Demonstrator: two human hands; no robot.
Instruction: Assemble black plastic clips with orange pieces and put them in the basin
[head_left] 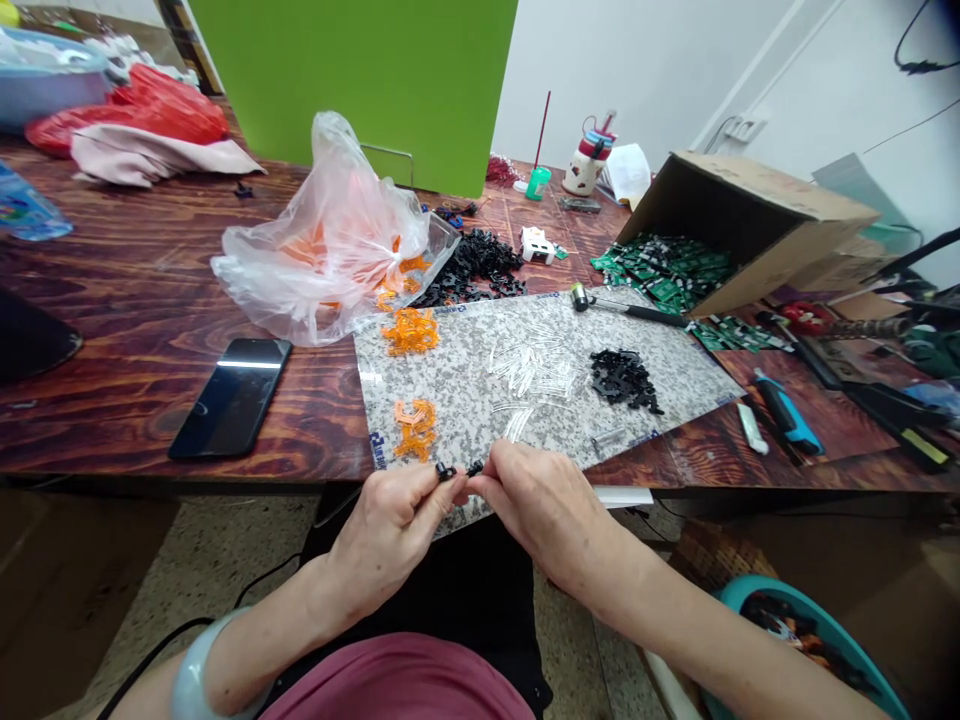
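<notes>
My left hand (394,515) pinches a small black plastic part (445,471) at the front edge of the speckled board. Close against it, my right hand (536,495) is closed with a second small black piece (475,468) at its fingertips. Whether the two pieces are joined I cannot tell. Just beyond my hands lie white strips (529,368) in a loose heap. Two piles of orange clear plastic parts (411,331) sit on the left of the speckled board (465,365), and a pile of black parts (624,380) on its right.
A phone (231,398) and a plastic bag (337,240) of orange parts lie on the left. Behind is a larger black heap (480,265). On the right are a hammer (630,308), a cardboard box (780,220) spilling green circuit boards (667,270), and a blue-handled cutter (789,412).
</notes>
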